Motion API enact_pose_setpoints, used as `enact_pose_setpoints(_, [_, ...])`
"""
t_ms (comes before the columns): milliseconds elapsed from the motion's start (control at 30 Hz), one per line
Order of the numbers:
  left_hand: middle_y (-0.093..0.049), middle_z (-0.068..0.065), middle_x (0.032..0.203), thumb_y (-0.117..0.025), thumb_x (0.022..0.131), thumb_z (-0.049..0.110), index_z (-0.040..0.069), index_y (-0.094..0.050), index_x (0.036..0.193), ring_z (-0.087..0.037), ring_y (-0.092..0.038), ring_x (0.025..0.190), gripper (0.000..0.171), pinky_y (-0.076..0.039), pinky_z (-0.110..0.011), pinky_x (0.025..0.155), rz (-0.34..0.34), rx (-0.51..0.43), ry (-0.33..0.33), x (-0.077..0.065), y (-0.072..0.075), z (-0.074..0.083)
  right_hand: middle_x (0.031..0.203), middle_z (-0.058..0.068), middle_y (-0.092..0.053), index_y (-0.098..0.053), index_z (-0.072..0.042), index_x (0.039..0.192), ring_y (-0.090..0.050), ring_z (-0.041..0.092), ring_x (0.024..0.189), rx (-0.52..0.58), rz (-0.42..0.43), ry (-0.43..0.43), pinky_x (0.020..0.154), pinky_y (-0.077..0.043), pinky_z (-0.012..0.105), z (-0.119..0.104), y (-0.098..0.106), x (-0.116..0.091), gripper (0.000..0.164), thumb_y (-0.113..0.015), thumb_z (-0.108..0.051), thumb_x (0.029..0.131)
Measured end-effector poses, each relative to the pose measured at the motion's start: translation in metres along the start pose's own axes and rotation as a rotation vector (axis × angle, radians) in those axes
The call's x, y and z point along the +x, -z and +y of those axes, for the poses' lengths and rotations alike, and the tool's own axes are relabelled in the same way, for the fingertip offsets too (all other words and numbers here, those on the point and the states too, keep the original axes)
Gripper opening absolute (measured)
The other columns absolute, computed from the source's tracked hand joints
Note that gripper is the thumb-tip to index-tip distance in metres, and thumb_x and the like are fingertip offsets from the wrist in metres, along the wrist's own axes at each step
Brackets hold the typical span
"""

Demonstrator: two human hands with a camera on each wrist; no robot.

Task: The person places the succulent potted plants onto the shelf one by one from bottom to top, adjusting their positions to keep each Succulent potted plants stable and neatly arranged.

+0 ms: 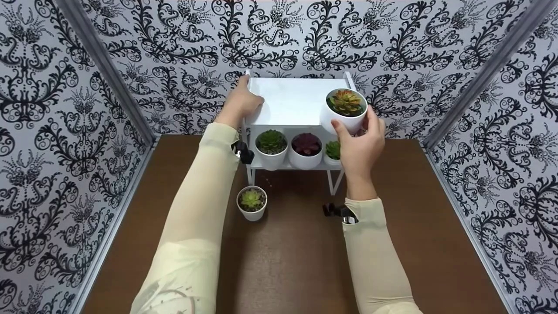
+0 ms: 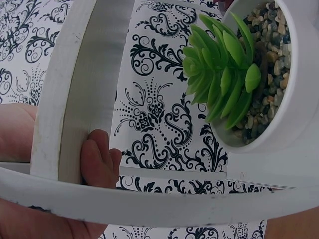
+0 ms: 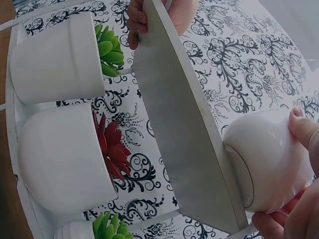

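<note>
My right hand grips a white pot with an orange and green succulent at the right front end of the white shelf's upper board. In the right wrist view the base of this pot is right at the board's edge. My left hand holds the board's left end, thumb on top and fingers curled beneath it. On the lower tier stand a pot with a green succulent, one with a dark red succulent and a smaller green one, partly hidden by my right hand.
A small white pot with a light green succulent stands on the brown table, in front of the shelf's left leg. Patterned panels rise behind and at both sides. Thin white legs support the shelf.
</note>
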State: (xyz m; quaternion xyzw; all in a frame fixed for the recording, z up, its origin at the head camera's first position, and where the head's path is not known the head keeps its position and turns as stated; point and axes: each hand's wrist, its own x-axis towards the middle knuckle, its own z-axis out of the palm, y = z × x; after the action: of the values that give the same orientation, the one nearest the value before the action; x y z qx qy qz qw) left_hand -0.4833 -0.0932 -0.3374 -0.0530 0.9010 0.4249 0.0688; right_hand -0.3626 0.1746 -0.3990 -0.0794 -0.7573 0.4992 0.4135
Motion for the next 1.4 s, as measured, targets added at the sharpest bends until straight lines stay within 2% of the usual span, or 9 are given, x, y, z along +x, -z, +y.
enact_pose_setpoints(167, [-0.032, -0.014, 0.175, -0.064, 0.098, 0.018, 0.025, -0.007, 0.172, -0.031, -0.039, 0.157, 0.094, -0.033, -0.042, 0.132, -0.001, -0.002, -0.008, 0.0001, -0.0005, -0.0008, 0.119, 0.016, -0.064, -0.062, -0.002, 0.147, -0.062, 0.023, 0.111, 0.001, 0.007, -0.007, 0.104, -0.055, 0.042, -0.0006, -0.0006, 0.0003, 0.089, -0.1, -0.032, 0.072])
enact_pose_setpoints(400, [-0.031, -0.014, 0.175, -0.063, 0.098, 0.017, 0.027, -0.006, 0.172, -0.031, -0.038, 0.158, 0.094, -0.033, -0.044, 0.132, -0.006, -0.02, 0.004, -0.0016, -0.0003, 0.0002, 0.121, 0.017, -0.064, -0.063, -0.002, 0.146, -0.063, 0.023, 0.112, 0.005, 0.01, -0.022, 0.103, -0.057, 0.034, -0.0017, -0.0013, 0.0003, 0.087, -0.1, -0.03, 0.073])
enact_pose_setpoints(767, [-0.031, -0.012, 0.175, -0.064, 0.098, 0.016, 0.029, -0.006, 0.173, -0.03, -0.039, 0.157, 0.096, -0.036, -0.044, 0.13, -0.014, -0.048, 0.022, -0.0066, 0.0007, 0.0035, 0.12, 0.017, -0.063, -0.062, 0.0, 0.147, -0.064, 0.022, 0.111, 0.023, 0.021, -0.017, 0.101, -0.059, 0.029, -0.0036, -0.0014, -0.0013, 0.087, -0.099, -0.028, 0.074])
enact_pose_setpoints(1000, [-0.032, -0.014, 0.175, -0.064, 0.099, 0.018, 0.027, -0.007, 0.172, -0.031, -0.038, 0.158, 0.093, -0.034, -0.043, 0.131, -0.005, -0.023, 0.01, -0.0012, -0.0011, 0.0021, 0.118, 0.017, -0.062, -0.063, -0.001, 0.145, -0.065, 0.02, 0.109, 0.025, 0.027, -0.001, 0.096, -0.062, 0.026, -0.0047, -0.0017, -0.0017, 0.082, -0.098, -0.026, 0.075])
enact_pose_setpoints(1400, [-0.032, -0.013, 0.175, -0.064, 0.099, 0.016, 0.027, -0.007, 0.173, -0.031, -0.039, 0.157, 0.094, -0.035, -0.043, 0.13, -0.006, -0.043, 0.003, -0.0018, -0.0007, 0.0008, 0.121, 0.018, -0.062, -0.062, -0.002, 0.147, -0.065, 0.022, 0.112, 0.036, 0.017, -0.01, 0.101, -0.059, 0.025, -0.0042, -0.0032, -0.0022, 0.082, -0.097, -0.025, 0.077])
